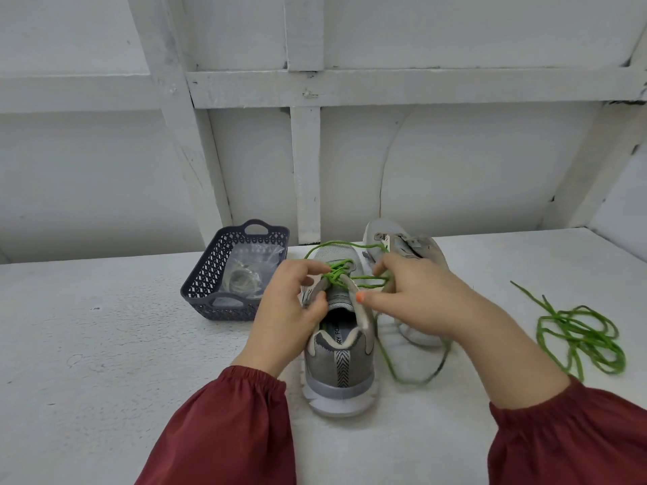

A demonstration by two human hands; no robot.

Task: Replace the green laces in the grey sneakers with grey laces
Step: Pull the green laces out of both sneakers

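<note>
Gripping: your left grip is closed on the near sneaker, thumb and curled fingers pinching the left edge of its opening, forefinger tip at the green lace.
Right grip: your right grip pinches loops of that green lace just right of the tongue, thumb with an orange nail pointing at the right eyelet edge.
Near sneaker: grey, upright on the tabletop, heel toward you, toe away, between your two grips.
Green lace: crossed and bunched over the upper eyelets. One loop arcs over the toe toward the far sneaker. One end trails down the near sneaker's right side and curves on the tabletop under your right wrist.
Far sneaker: far sneaker, grey, just behind and right of the near one, mostly hidden by your right grip. Upright or tilted, cannot tell.
Loose lace: loose green lace in a messy coil on the tabletop at the right, well apart from both sneakers.
Basket: dark basket left of the near sneaker, close beside your left grip.
Bag: clear bag inside the basket with a pale coiled lace in it. Colour hard to call through the plastic.
Sleeves: dark red sleeves, elastic cuffs, on both forearms.
</note>
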